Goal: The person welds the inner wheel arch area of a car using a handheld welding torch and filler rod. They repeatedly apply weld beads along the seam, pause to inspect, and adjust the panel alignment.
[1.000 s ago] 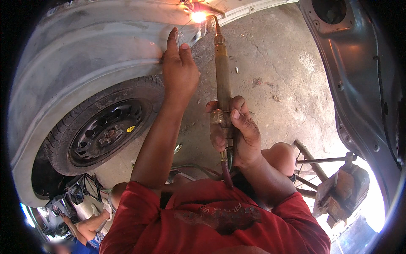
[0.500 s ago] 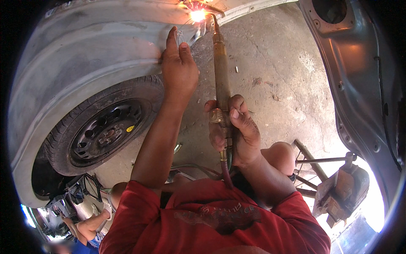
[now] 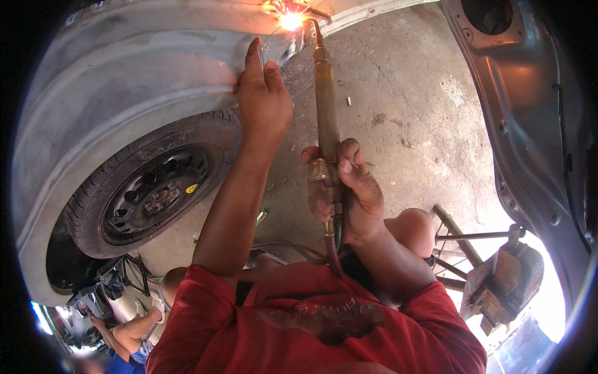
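My right hand (image 3: 361, 187) is wrapped round the brass body of a gas welding torch (image 3: 326, 100), near its valve knob. The torch's bent tip reaches up to the edge of a grey car body panel (image 3: 156, 59), where a bright flame (image 3: 291, 22) throws sparks. Beside the panel, my left hand (image 3: 266, 103) is closed, with thumb and forefinger on a thin looped welding wire (image 3: 266, 51). The wire's far end is lost toward the glare. Two hoses (image 3: 333, 254) run from the torch's lower end down toward my lap.
A wheel (image 3: 156, 196) sits under the panel on the left. An unpainted car door (image 3: 529, 112) stands at the right. Below it is a metal stand with a rusty block (image 3: 507, 277). Another person's arm (image 3: 131, 333) shows at lower left. Concrete floor (image 3: 411, 100) lies between.
Sparks at the flame spread a little wider. Both hands, the torch and the wire stay in nearly the same place.
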{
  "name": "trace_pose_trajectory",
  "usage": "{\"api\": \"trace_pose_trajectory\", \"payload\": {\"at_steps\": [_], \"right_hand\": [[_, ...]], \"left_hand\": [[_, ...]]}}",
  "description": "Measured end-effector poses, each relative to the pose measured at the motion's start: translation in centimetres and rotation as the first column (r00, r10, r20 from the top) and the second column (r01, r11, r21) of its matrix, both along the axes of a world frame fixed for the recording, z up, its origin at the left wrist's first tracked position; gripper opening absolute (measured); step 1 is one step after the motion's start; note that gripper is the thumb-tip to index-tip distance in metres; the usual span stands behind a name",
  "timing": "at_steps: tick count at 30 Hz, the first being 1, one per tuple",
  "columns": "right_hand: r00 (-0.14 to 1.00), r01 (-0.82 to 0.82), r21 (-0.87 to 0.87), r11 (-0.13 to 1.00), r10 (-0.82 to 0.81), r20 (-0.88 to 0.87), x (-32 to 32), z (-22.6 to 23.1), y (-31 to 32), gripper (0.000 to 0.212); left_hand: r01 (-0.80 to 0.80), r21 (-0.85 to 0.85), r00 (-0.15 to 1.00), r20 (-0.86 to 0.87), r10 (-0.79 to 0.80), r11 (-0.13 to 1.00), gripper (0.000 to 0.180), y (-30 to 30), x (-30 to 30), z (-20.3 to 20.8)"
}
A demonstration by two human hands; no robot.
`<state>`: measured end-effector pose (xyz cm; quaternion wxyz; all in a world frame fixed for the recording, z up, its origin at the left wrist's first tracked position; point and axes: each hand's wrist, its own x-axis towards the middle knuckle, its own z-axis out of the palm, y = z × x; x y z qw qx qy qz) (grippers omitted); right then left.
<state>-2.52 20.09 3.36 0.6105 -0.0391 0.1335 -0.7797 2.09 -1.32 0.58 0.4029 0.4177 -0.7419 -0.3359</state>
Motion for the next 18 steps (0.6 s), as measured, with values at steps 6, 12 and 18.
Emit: {"api": "trace_pose_trajectory", "payload": {"at_steps": [6,12,18], "right_hand": [[1.000,0.008,-0.009,1.000,-0.008,0.008,-0.03,-0.16,-0.13,0.015],[1.000,0.005,-0.010,1.000,-0.005,-0.003,0.00,0.00,-0.03,0.015],[1.000,0.007,-0.014,1.000,-0.007,0.008,0.00,0.01,-0.08,0.015]], "left_hand": [[0.026,-0.008,1.000,-0.008,-0.026,1.000,0.060,0.16,-0.16,0.36],[-0.028,-0.100,0.998,0.058,0.034,0.995,0.048,-0.53,-0.08,-0.39],[-0.015,-0.021,0.999,0.039,0.016,1.000,0.048,-0.11,-0.25,0.31]]}}
